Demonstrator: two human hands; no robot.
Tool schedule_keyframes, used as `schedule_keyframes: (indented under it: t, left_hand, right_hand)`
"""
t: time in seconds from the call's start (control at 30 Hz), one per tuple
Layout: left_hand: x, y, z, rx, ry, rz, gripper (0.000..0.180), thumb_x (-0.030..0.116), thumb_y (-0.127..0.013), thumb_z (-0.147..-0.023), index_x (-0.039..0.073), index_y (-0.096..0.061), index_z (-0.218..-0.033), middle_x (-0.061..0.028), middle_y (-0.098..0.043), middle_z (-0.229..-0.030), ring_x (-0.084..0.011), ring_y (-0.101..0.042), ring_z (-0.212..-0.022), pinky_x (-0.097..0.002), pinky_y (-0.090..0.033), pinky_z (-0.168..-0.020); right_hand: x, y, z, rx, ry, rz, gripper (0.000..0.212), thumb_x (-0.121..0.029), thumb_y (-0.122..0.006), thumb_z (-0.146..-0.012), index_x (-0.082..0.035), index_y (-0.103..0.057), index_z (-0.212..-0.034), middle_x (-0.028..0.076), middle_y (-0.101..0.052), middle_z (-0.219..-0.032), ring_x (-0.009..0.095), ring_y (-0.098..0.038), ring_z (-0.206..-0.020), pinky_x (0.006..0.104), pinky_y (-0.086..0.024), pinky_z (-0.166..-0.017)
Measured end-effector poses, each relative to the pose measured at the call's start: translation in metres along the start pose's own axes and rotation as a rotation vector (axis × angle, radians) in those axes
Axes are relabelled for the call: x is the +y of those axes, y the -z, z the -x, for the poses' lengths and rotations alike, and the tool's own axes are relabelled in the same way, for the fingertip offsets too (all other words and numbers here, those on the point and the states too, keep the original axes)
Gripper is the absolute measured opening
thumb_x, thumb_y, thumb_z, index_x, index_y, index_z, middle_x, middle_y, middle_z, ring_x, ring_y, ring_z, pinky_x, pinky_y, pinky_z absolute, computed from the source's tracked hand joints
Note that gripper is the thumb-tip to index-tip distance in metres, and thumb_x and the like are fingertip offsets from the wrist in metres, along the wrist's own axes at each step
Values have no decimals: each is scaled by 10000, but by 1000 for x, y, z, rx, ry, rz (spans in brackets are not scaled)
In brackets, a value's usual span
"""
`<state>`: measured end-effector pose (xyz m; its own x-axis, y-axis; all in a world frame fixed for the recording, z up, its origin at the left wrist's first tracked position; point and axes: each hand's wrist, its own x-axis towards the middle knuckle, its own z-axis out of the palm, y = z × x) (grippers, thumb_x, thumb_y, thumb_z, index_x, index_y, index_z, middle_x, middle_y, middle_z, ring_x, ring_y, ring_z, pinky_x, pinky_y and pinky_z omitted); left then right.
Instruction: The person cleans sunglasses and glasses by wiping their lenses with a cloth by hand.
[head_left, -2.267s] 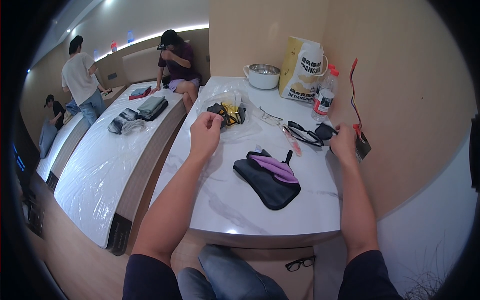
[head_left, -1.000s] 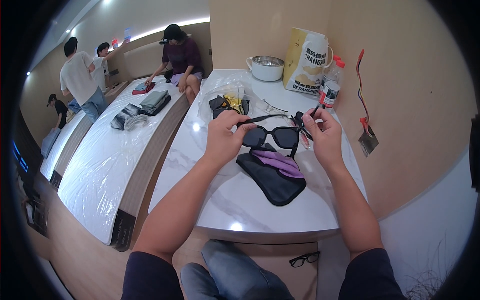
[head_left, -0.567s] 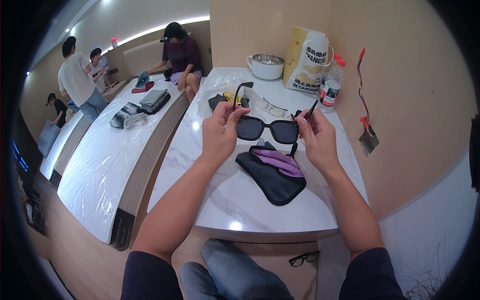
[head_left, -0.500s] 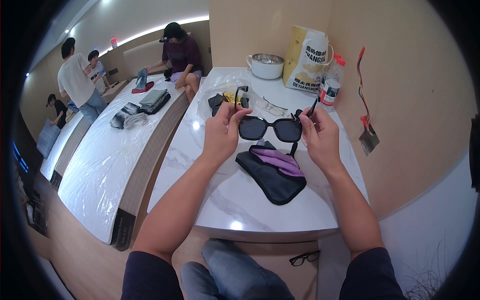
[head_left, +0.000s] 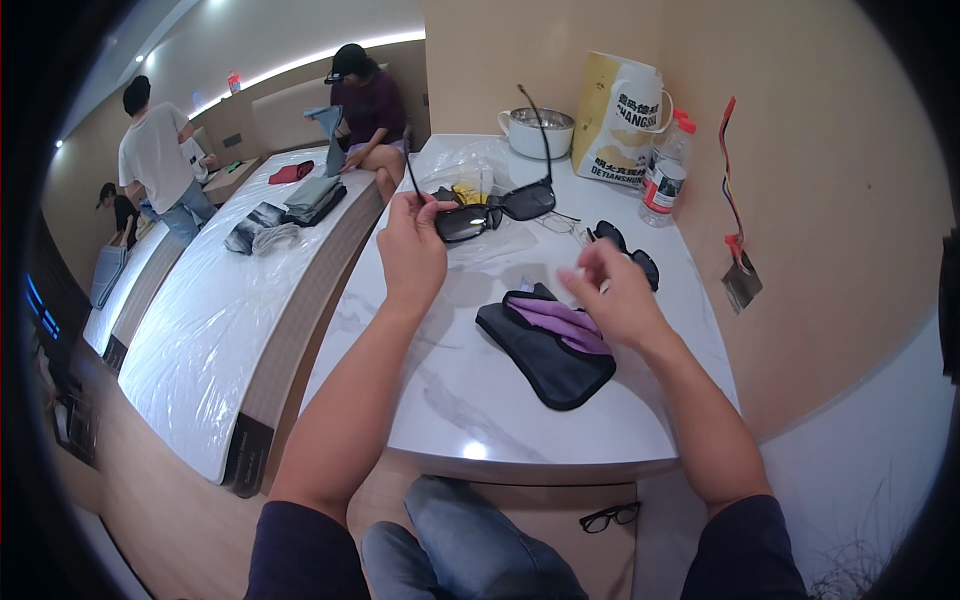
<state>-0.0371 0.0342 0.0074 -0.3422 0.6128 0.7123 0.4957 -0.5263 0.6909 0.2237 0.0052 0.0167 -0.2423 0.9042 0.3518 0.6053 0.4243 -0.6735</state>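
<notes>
My left hand (head_left: 412,245) grips black sunglasses (head_left: 527,203) near a hinge, raised over the table, tilted with both temples unfolded upward. Below them and to the right lies a black soft glasses pouch (head_left: 545,365), a purple cloth (head_left: 555,320) showing at its mouth. Just above the pouch's right side is my right hand (head_left: 622,300), its fingers loosely bent and apart, nothing visible between them. Partly behind that hand rest other dark sunglasses (head_left: 645,265). Thin-framed clear glasses (head_left: 560,222) lie farther back.
On the marble-patterned table (head_left: 420,420) stand a white metal-lined pot (head_left: 540,133), a yellow-and-white paper bag (head_left: 612,130) and plastic bottles (head_left: 662,185). Clear plastic wrap (head_left: 470,160) lies at the back. Black-framed glasses (head_left: 608,517) sit below the tabletop. People stand and sit by plastic-covered beds (head_left: 190,370).
My right hand has let go of the sunglasses and dropped toward the pouch. My left hand has shifted them left and tilted them. The seated person now lifts a blue-grey cloth.
</notes>
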Motion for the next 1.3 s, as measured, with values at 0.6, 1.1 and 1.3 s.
schedule_keyframes:
  t: [0.6,1.1,1.3]
  left_hand:
    - [-3,-2,3,-28,88,38,118,65,-496,-1042,-45,-524,-1008,-156,-756,-944,-183,-710,-867,-288,-526,-821]
    - [-2,-1,1,-11,122,4,94,50,-515,-1020,-37,-550,-1016,-152,-757,-907,-258,-738,-819,-330,-545,-741]
    - [-1,0,1,-18,104,-4,90,40,-514,-1015,-40,-556,-1020,-151,-756,-906,-263,-740,-825,-332,-550,-755]
  right_hand:
    - [-15,1,11,10,381,254,289,-44,-718,-775,-22,-608,-1041,156,-605,-980,375,-596,-951,419,-492,-804]
    - [-3,35,5,-117,120,200,214,-81,-746,-738,35,-650,-890,139,-661,-807,244,-633,-738,356,-515,-705]
    - [-19,18,9,4,135,155,279,-264,-718,-891,14,-700,-886,145,-660,-880,263,-632,-750,363,-515,-707]
